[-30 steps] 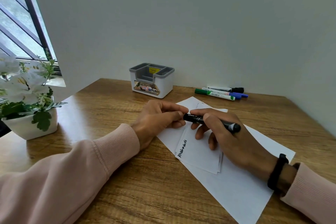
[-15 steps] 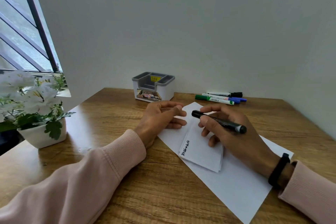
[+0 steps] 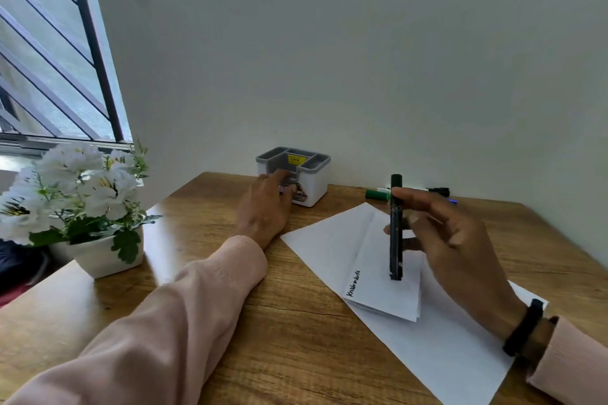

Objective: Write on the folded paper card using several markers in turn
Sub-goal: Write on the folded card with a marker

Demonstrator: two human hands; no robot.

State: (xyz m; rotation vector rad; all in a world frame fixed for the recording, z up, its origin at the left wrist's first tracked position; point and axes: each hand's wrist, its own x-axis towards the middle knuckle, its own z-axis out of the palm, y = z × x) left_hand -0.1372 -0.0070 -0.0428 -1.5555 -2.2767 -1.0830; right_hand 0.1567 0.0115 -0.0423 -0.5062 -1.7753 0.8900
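Folded paper card (image 3: 388, 276) near-right on the desk (image 3: 289, 332), lying on a larger white sheet (image 3: 437, 348), one line of black handwriting along its left edge. Black marker (image 3: 396, 227) upright just above the card, pinched in the right hand (image 3: 450, 246) between thumb and fingers, lower end hovering close over the paper; cap on or off, cannot tell. Left hand (image 3: 266, 207) far-left of the card, stretched toward the white-and-grey desk organiser (image 3: 306, 174), fingers loosely extended at its front face, gripping nothing visible.

Step in hand, by judgement: between colours, first black line done, marker probably about to be set aside or swapped. Next move likely calls for parking the black marker and fetching another from the row at the far wall, green marker (image 3: 378, 194) nearest, blue and black-capped ones behind the hand, only partly seen.

Organiser compartments: nothing seen standing in them, interiors mostly hidden from this angle; a yellow sticker on an inner wall. White pot of white flowers (image 3: 82, 194) far left by the window.
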